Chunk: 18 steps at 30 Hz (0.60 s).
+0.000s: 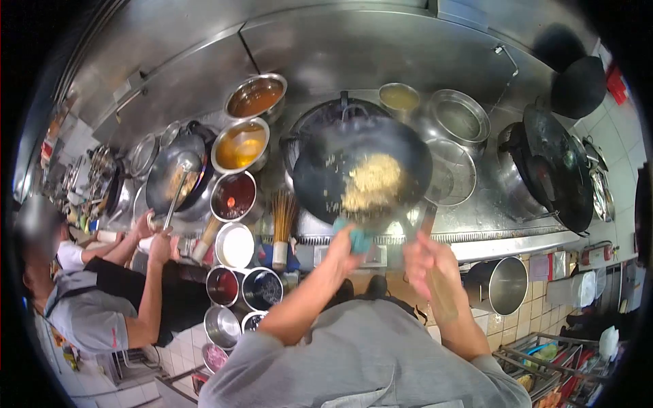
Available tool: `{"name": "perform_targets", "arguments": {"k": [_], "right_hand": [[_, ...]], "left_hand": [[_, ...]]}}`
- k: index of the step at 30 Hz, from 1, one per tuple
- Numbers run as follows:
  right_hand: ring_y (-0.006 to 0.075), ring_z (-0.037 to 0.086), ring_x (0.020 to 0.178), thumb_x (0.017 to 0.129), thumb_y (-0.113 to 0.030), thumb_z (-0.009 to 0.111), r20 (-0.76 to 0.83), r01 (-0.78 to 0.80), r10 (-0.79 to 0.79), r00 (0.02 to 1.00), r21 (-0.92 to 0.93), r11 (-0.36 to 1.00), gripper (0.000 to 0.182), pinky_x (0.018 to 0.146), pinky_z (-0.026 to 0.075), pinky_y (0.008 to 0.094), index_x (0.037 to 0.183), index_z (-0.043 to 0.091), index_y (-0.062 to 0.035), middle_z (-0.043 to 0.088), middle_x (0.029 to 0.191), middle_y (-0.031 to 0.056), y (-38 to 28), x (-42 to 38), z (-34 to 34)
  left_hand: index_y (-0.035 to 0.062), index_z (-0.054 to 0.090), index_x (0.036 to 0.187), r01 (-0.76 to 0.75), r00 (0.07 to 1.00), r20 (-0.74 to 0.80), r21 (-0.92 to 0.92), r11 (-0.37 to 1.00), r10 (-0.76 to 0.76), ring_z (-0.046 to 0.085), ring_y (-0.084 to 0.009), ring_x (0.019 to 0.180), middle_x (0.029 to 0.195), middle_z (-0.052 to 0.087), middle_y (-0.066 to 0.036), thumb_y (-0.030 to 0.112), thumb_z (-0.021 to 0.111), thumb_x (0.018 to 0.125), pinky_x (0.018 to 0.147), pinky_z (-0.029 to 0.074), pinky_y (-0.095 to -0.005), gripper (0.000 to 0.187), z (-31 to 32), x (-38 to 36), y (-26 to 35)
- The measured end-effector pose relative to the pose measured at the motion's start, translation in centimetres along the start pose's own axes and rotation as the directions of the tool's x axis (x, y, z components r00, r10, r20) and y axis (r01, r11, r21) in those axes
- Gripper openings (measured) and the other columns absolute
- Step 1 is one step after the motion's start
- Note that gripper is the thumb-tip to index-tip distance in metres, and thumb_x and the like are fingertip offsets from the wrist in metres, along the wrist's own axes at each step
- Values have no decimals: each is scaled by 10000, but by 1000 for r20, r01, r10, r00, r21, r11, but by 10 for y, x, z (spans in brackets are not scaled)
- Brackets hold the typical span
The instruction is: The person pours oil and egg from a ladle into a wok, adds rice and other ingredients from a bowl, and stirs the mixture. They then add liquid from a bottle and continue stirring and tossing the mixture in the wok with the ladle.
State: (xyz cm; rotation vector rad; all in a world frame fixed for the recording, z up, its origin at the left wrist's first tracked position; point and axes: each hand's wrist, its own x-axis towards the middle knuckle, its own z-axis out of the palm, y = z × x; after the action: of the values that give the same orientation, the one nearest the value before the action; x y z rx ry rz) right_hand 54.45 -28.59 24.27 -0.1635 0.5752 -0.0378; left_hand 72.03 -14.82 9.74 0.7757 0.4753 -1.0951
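My left hand [343, 250] is closed on a teal cloth [360, 239] at the near rim of a black wok [316, 177]. Pale yellow food [374, 178] is in the wok, with small bits scattered around it; the wok is blurred by motion. To the right, my right hand [430, 262] is wrapped round the wooden handle of a metal utensil [428, 219]. The utensil's upper end is blurred near the wok's right edge, and its head cannot be made out.
Bowls of orange liquid [239, 146] and dark red sauce [233, 197] stand left, beside a bamboo brush [282, 211]. A wire strainer [450, 173] and another wok [558, 170] are right. A co-worker [95, 306] handles a wok [163, 173] at far left.
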Motion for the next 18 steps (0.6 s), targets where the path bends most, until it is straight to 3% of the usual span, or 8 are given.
{"name": "perform_targets", "arguments": {"k": [2,3,5,8,10,12,15,18], "right_hand": [[85,489,540,1114,-227,499,71,-12,15,997,-45,999,163,497,424,284,1035,492,-84,577,818,40,-11,25,7],[82,499,560,1111,-223,505,44,0,0,999,-6,1000,138,509,422,283,1060,483,-96,578,820,38,-11,35,11],[82,471,526,1098,-240,533,-62,40,-46,997,-102,994,159,473,392,264,1012,503,-108,539,737,1,-13,25,29],[74,471,521,1094,-237,541,-43,21,-25,999,-93,995,140,463,383,250,1053,497,-111,564,787,22,-21,17,18],[69,476,522,1096,-230,535,-140,-23,14,990,-67,997,125,464,383,250,1102,491,-113,578,831,39,-26,6,13],[66,483,546,1105,-226,509,-93,-39,30,995,-98,994,157,486,384,268,1102,442,-83,565,824,37,-35,4,3],[67,479,537,1103,-224,505,-103,-17,3,995,-139,990,146,492,388,274,1097,442,-92,570,813,31,-43,5,-3],[69,480,536,1102,-223,503,-116,-1,-18,993,-161,987,125,498,391,284,1097,448,-111,579,807,32,-44,9,-3]], "left_hand": [[78,635,1038,-36,999,-7,57,998,36,656,-236,873,942,682,-98,226,534,1040,758,567,-452,180,22,23,14],[94,636,1096,-33,986,167,34,999,26,659,-231,934,1002,693,-86,240,522,1054,777,562,-452,190,-30,68,2],[115,625,1151,51,996,-76,15,999,-50,660,-245,937,1064,693,-79,214,483,1066,761,553,-438,192,4,-32,-9],[127,627,1110,42,995,-87,-38,998,-46,664,-260,902,1060,688,-94,182,480,1050,726,557,-448,168,15,-97,-6],[128,638,1032,53,999,-5,-7,999,-53,668,-244,837,1004,687,-88,164,519,1021,681,558,-426,125,-22,-57,1],[110,624,987,-79,993,-77,73,994,85,657,-240,757,926,665,-73,134,606,950,638,548,-401,47,-28,-27,12],[61,578,1162,-332,929,-76,269,904,363,654,-232,825,959,643,-73,99,707,855,711,556,-408,335,-45,7,10],[52,506,1253,-601,675,78,635,486,733,635,-214,937,1054,626,-91,124,707,833,828,550,-388,471,-88,30,-14]]}}
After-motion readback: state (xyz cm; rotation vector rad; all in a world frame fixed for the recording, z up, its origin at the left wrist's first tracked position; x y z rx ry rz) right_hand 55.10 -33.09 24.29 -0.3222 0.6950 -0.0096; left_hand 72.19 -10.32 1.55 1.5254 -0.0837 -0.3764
